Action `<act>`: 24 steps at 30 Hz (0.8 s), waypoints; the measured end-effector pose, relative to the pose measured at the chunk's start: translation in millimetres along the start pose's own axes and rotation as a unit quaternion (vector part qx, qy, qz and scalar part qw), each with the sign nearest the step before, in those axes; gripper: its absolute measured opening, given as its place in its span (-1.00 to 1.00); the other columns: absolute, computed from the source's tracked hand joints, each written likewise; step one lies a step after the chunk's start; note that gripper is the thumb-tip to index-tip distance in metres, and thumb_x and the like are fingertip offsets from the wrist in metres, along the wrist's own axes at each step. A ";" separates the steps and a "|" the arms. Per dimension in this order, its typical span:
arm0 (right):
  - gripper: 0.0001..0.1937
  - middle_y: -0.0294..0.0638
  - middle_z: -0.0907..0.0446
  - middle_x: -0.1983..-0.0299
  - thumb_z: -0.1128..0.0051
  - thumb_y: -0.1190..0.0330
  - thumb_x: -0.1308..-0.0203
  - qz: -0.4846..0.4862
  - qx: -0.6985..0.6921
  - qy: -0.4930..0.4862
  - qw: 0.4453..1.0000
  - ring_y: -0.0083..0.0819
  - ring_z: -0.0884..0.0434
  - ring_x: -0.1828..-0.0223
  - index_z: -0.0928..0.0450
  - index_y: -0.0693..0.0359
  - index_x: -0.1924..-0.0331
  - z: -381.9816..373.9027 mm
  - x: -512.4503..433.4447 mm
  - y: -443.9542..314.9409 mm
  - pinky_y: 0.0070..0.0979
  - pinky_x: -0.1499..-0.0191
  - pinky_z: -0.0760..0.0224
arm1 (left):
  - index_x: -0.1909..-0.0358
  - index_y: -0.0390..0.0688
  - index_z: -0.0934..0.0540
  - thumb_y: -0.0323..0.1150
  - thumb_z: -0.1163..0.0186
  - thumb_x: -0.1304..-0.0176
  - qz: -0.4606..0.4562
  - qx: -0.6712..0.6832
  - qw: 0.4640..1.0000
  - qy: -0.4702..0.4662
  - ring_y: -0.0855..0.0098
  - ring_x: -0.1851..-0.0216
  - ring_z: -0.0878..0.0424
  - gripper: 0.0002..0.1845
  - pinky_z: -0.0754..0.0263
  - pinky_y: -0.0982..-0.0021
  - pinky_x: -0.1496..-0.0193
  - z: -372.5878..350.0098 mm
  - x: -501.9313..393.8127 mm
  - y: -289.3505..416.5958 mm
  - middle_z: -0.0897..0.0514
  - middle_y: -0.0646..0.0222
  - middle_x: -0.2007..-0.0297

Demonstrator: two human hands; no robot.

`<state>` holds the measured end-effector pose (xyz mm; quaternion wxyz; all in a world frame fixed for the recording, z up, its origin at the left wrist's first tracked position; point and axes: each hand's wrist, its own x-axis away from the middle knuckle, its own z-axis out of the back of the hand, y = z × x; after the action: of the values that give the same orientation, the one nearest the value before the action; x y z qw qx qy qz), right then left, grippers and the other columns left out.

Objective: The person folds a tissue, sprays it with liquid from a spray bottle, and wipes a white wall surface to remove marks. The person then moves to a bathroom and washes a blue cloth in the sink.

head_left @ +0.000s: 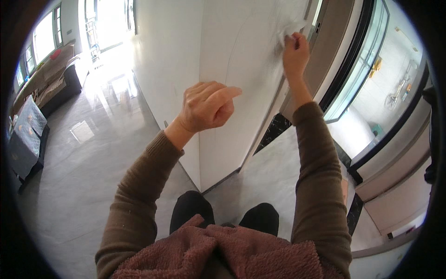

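Observation:
My right hand (297,57) is raised to the white wall (240,115), near the door frame. It pinches a crumpled white piece, perhaps a tissue or sponge (297,26), against the surface. Grey smudges (266,69) and a thin curved line mark the wall around it. My left hand (209,104) is a loose fist with the thumb sticking out to the right, in front of the wall's outer corner (200,153). Nothing shows in that fist, though its palm side is partly hidden.
On the right is a doorway with a black frame (343,59) and a glass door panel (371,59). A sofa (52,87) and a cloth-covered piece of furniture (29,132) stand at the left, on glossy grey floor (90,181). My feet (191,211) are close to the wall corner.

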<state>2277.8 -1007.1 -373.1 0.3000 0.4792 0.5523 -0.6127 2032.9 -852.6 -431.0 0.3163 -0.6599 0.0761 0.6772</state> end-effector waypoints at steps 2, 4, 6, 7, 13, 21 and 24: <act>-0.85 -0.21 -0.61 0.22 -0.13 0.43 -0.34 0.091 -0.019 -0.016 0.996 -0.45 -0.56 0.21 -0.58 0.26 0.08 5.3 42.2 12.4 -0.50 0.08 -0.44 | 0.29 -0.14 -0.67 -0.63 -0.13 0.02 -0.009 -0.007 1.000 0.002 0.48 0.65 -0.53 -0.74 -0.42 0.49 0.56 -1.4 0.0 -1.5 -0.58 0.43 0.63; -0.86 -0.21 -0.58 0.24 -0.13 0.44 -0.34 -0.021 -0.019 -0.047 0.999 -0.44 -0.54 0.22 -0.55 0.27 0.08 16.4 85.9 21.1 -0.51 0.08 -0.42 | 0.27 -0.12 -0.66 -0.63 -0.15 0.05 -0.016 -0.019 1.000 -0.003 0.46 0.67 -0.52 -0.72 -0.42 0.48 0.57 -2.1 1.0 -2.6 -0.57 0.43 0.65; -0.86 -0.22 -0.55 0.26 -0.12 0.45 -0.34 -0.105 -0.015 -0.060 0.993 -0.44 -0.52 0.24 -0.53 0.28 0.08 23.4 125.6 32.0 -0.51 0.08 -0.40 | 0.29 -0.16 -0.69 -0.62 -0.14 -0.07 -0.008 -0.027 0.999 -0.024 0.49 0.60 -0.59 -0.78 -0.48 0.51 0.50 -1.4 3.1 -2.7 -0.64 0.42 0.59; -0.86 -0.22 -0.54 0.27 -0.11 0.45 -0.35 -0.140 -0.007 -0.056 0.988 -0.44 -0.51 0.25 -0.52 0.28 0.08 25.0 138.8 39.3 -0.51 0.09 -0.40 | 0.29 -0.17 -0.70 -0.62 -0.14 -0.13 -0.002 -0.032 0.999 -0.033 0.51 0.57 -0.62 -0.80 -0.50 0.52 0.47 -1.1 4.2 -2.7 -0.67 0.41 0.56; -0.90 -0.27 -0.45 0.27 -0.11 0.45 -0.36 -0.159 -0.070 -0.030 0.984 -0.50 -0.42 0.27 -0.47 0.27 0.14 16.1 206.8 33.0 -0.57 0.14 -0.35 | 0.26 -0.12 -0.70 -0.60 -0.17 0.01 -0.035 -0.019 0.999 0.007 0.54 0.68 -0.49 -0.73 -0.39 0.56 0.60 -9.6 4.0 -11.2 -0.60 0.46 0.64; -0.84 -0.11 -0.52 0.22 -0.17 0.59 -0.22 -0.065 -0.177 -0.093 0.978 -0.29 -0.54 0.26 -0.50 0.29 0.14 12.0 238.8 -52.5 -0.45 0.16 -0.43 | 0.20 -0.22 -0.71 -0.62 -0.14 -0.18 -0.046 -0.034 0.998 -0.010 0.52 0.57 -0.60 -0.78 -0.48 0.53 0.50 -8.2 6.8 -10.0 -0.67 0.37 0.56; -0.81 -0.07 -0.57 0.23 -0.15 0.65 -0.15 -0.001 -0.161 -0.111 0.981 -0.13 -0.58 0.20 -0.55 0.26 0.17 6.4 235.9 -69.6 -0.33 0.13 -0.48 | 0.19 -0.18 -0.72 -0.59 -0.16 -0.20 -0.070 -0.039 0.997 0.000 0.56 0.61 -0.54 -0.78 -0.44 0.55 0.52 -9.4 6.4 -14.8 -0.64 0.42 0.58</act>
<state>2128.7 -960.5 -563.1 0.4317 0.3533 0.6076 -0.5653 2049.1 -843.7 -433.4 0.3368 -0.6754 0.0028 0.6560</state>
